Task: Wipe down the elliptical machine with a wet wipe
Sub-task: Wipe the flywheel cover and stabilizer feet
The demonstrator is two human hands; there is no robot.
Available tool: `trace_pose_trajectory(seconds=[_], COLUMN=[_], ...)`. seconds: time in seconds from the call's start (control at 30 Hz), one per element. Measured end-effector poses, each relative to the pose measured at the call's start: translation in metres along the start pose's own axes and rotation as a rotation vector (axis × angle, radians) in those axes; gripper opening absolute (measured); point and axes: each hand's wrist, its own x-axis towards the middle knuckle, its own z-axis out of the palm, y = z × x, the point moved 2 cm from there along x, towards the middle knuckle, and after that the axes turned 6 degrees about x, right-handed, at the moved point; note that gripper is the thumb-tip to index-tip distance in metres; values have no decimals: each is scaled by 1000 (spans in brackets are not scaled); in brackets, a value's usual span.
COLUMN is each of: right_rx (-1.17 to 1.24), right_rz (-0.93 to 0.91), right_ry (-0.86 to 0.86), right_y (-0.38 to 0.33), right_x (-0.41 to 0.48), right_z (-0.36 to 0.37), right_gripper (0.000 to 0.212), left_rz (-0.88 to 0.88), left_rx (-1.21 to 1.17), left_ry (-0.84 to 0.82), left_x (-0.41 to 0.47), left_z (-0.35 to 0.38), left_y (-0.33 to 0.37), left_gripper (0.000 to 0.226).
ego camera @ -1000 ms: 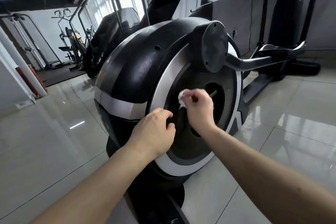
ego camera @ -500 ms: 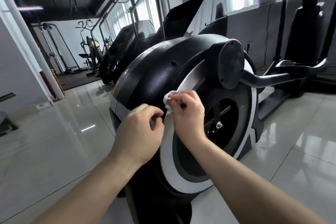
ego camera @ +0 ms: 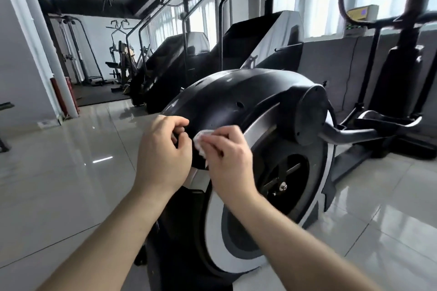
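Hands climbed from hub (ego camera: pixel 282 179) to shroud (ego camera: pixel 236 101), ten o'clock: my right hand (ego camera: pixel 227 158) pinches the wet wipe (ego camera: pixel 201 140), left hand (ego camera: pixel 163 156) curled empty. Shroud wiping starts, I judge.

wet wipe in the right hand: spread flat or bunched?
Bunched. The wet wipe shows as a small crumpled white wad pinched by the right hand against the elliptical's black housing.

Readable text: none anywhere in view.
Console screen (ego camera: pixel 361 12): lit yellow and violet, too blurred for any characters.
Green-lit strip (ego camera: pixel 353 27) just below it: blurred, unreadable.
Wall label (ego camera: pixel 45 123) near the floor: too small to read.
Elliptical machine (ego camera: pixel 236 92) housing: no legible lettering.
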Motion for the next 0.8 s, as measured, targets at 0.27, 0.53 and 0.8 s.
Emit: trace_pose_trajectory(seconds=[0.27,0.53,0.8], right_rx=[-92,34,180], right_rz=[135,207,393], right_ry=[233,173,446], right_y=[22,18,32], right_x=[79,-31,58], right_z=[-36,-13,-42], right_gripper=[19,23,13], left_rz=[-46,49,79], left_rx=[-53,14,116], left_ry=[-3,-75,-116], left_x=[12,0,-8], left_z=[0,13,18], left_y=[-1,-2,-5], left_gripper=[25,28,27])
